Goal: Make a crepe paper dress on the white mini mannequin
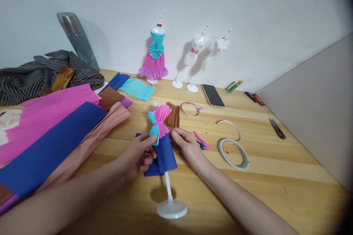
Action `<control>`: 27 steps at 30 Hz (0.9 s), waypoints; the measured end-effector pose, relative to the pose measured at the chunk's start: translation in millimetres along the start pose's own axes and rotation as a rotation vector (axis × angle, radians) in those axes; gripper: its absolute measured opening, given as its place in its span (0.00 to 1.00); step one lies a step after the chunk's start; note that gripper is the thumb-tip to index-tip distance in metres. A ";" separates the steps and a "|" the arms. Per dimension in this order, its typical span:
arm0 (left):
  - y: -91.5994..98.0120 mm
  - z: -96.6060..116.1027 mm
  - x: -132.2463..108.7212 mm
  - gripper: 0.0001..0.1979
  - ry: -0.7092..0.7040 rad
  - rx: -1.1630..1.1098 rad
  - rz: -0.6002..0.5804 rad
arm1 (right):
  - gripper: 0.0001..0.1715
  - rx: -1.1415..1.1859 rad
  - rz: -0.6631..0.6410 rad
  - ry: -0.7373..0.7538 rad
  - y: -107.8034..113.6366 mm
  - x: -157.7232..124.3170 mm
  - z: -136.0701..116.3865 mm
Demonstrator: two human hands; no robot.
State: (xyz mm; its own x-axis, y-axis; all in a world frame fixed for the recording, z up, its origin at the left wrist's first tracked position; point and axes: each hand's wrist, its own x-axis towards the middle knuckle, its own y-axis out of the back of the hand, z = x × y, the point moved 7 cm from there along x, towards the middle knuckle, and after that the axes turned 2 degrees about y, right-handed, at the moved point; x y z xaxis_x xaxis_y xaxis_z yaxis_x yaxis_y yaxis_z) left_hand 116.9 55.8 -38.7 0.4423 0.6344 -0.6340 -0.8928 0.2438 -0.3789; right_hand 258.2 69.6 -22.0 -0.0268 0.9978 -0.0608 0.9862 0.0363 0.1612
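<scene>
A small mannequin on a white stand (168, 187) leans in front of me. Its bodice of pink crepe paper (162, 114) and turquoise crepe paper (154, 129) is gathered at the waist by a pink band. Below the waist hangs a dark blue crepe paper piece (166, 154), with its lower part overlapping. My left hand (142, 154) is closed at the left side of the waist, the thumb pressing on the blue and turquoise paper. On the other side, my right hand (189, 147) pinches at the blue paper's upper right edge; its fingertips are partly hidden.
Crepe paper sheets (55, 143) and a striped cloth (19, 77) lie on the left. A dressed mannequin (156, 60) and two bare white mannequins (190, 58) stand by the wall. A phone (213, 95), tape roll (234, 154), brown pleated paper (173, 115) and cutter (277, 128) lie around.
</scene>
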 end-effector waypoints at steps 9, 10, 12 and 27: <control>-8.4 -0.3 -10.0 0.19 -0.032 -0.095 -0.134 | 0.18 0.074 -0.002 0.074 -4.4 -11.7 -19.9; -9.6 -0.2 -10.9 0.19 -0.036 -0.103 -0.149 | 0.18 0.088 0.002 0.069 -4.2 -12.4 -21.2; -11.4 -0.7 -12.6 0.18 -0.041 -0.117 -0.177 | 0.19 0.118 0.010 0.052 -3.5 -13.4 -22.2; -6.7 -3.4 -10.8 0.22 -0.035 -0.129 -0.302 | 0.28 0.269 -0.154 -0.056 -17.4 -18.5 -22.3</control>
State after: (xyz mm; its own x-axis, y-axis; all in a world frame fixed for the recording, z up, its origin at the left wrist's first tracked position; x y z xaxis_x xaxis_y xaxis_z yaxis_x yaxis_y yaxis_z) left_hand 118.3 44.8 -31.7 0.6798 0.5734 -0.4572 -0.7027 0.3311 -0.6297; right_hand 237.9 51.8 -1.7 -0.1778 0.9768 -0.1196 0.9793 0.1636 -0.1196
